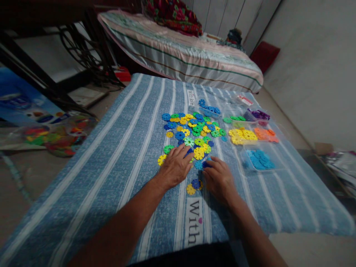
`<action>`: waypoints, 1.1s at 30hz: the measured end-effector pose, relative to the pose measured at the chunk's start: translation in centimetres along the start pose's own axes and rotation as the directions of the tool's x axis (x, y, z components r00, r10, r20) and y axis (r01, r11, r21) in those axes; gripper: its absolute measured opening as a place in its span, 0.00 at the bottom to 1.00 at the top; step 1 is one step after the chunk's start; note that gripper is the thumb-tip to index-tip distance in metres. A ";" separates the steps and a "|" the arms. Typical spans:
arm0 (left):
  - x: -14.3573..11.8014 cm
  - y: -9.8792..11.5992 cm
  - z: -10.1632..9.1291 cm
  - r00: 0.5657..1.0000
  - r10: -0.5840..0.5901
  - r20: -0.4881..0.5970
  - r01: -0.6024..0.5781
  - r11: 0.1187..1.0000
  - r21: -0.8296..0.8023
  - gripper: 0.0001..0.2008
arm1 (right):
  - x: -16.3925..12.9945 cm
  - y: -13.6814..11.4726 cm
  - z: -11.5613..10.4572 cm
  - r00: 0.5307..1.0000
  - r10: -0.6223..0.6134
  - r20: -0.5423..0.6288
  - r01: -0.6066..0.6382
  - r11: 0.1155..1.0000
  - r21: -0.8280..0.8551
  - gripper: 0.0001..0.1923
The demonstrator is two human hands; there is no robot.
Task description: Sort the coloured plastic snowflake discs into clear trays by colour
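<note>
A pile of notched plastic discs (198, 128) in blue, green and yellow lies spread on the striped cloth. My left hand (176, 167) rests over the near-left edge of the pile, its fingers stretched out on the discs. Next to it are a yellow disc (161, 160) and a pale green disc (189, 141). At the pile's near-right edge, my right hand (219, 180) is closed with its fingertips on a dark blue disc (206, 164). A light blue disc (198, 165) lies between the hands. Nearer me are another dark blue disc (196, 184) and a yellow one (190, 189).
On the right, clear trays hold sorted discs: light blue (260, 159), yellow (242, 135), orange (266, 135), purple (258, 115) and green (237, 118). A blue-disc tray (210, 111) stands behind the pile. Beyond the table is a bed (180, 55); bagged coloured pieces (66, 135) lie left.
</note>
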State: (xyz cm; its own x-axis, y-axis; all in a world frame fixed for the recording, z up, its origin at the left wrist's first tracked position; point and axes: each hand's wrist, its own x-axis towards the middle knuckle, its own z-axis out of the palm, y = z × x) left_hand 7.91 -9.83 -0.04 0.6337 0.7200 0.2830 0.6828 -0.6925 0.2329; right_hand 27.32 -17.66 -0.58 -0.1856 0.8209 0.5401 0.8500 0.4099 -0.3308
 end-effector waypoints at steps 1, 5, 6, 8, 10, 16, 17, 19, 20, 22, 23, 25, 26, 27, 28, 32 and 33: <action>0.0 0.0 0.0 1.000 0.002 0.001 -0.002 1.000 0.001 0.17 | 0.1 0.0 -0.1 0.999 0.003 -0.036 -0.003 1.000 0.019 0.09; 0.1 0.2 -0.2 1.000 0.019 0.010 -0.019 1.000 0.007 0.19 | 0.8 1.4 -2.1 0.986 0.027 -0.165 -0.029 1.000 -0.006 0.09; 0.1 0.3 -0.2 0.999 0.025 0.020 -0.025 1.000 0.006 0.19 | 1.0 2.1 -2.9 0.979 0.038 -0.198 -0.046 0.998 -0.037 0.09; 0.2 0.4 -0.2 0.998 0.033 0.048 -0.033 0.999 0.005 0.21 | 1.2 4.2 -4.8 0.957 0.063 -0.284 -0.105 0.985 -0.136 0.08; 0.3 0.5 -0.2 0.997 0.036 0.072 -0.037 0.999 0.010 0.22 | 1.2 6.5 -6.7 0.917 0.086 -0.390 -0.207 0.937 -0.281 0.08; 0.5 0.7 -0.1 0.999 -0.020 0.036 0.019 1.000 0.012 0.19 | 0.7 8.1 -7.2 0.892 0.136 -0.432 -0.306 0.884 -0.354 0.07; 0.6 0.7 -0.1 0.999 -0.029 0.030 0.029 0.999 0.013 0.19 | 0.7 7.3 -6.4 0.911 0.127 -0.392 -0.255 0.920 -0.296 0.07; 0.6 0.8 0.0 0.999 -0.044 0.019 0.044 0.999 0.019 0.19 | 0.7 5.1 -4.4 0.952 0.110 -0.287 -0.166 0.970 -0.178 0.07; 0.6 0.8 0.0 0.999 -0.049 0.013 0.048 0.999 0.023 0.19 | 0.7 4.0 -3.5 0.969 0.100 -0.225 -0.134 0.981 -0.138 0.08; 0.5 0.8 0.0 0.999 -0.053 0.001 0.053 0.998 0.035 0.19 | 1.1 2.1 -1.9 0.989 0.067 -0.131 -0.080 0.992 -0.097 0.08; 0.5 0.8 0.0 0.998 -0.055 -0.002 0.055 0.998 0.042 0.19 | 1.3 1.4 -1.3 0.995 0.047 -0.092 -0.055 0.994 -0.091 0.09; 0.5 0.8 0.0 0.998 -0.059 -0.001 0.059 0.997 0.055 0.19 | 1.9 0.5 -0.5 1.000 0.017 -0.024 -0.019 0.995 -0.098 0.09; 0.5 0.8 0.0 0.998 -0.065 -0.002 0.065 0.996 0.057 0.19 | 2.2 0.3 -0.3 1.000 0.010 0.008 -0.009 0.994 -0.108 0.09; 0.5 0.8 0.0 0.998 -0.069 -0.004 0.070 0.996 0.057 0.19 | 2.5 0.2 0.0 0.999 0.011 0.036 -0.007 0.993 -0.120 0.09; 0.5 0.7 -0.1 0.997 -0.073 -0.007 0.074 0.996 0.052 0.19 | 2.7 0.2 0.2 0.998 0.018 0.060 -0.010 0.991 -0.134 0.08; 0.4 0.6 -0.1 0.997 -0.077 -0.020 0.078 0.996 0.033 0.19 | 3.0 0.5 1.0 0.992 0.076 0.099 -0.057 0.981 -0.184 0.07; 0.4 0.6 -0.1 0.997 -0.076 -0.023 0.077 0.997 0.030 0.19 | 3.0 0.6 1.2 0.991 0.089 0.099 -0.069 0.979 -0.191 0.07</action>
State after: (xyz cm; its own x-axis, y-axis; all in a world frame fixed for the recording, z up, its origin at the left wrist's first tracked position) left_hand 8.54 -9.92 0.33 0.5711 0.7694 0.2861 0.7402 -0.6334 0.2257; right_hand 26.69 -14.46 -0.07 -0.1572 0.8895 0.4291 0.9392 0.2690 -0.2135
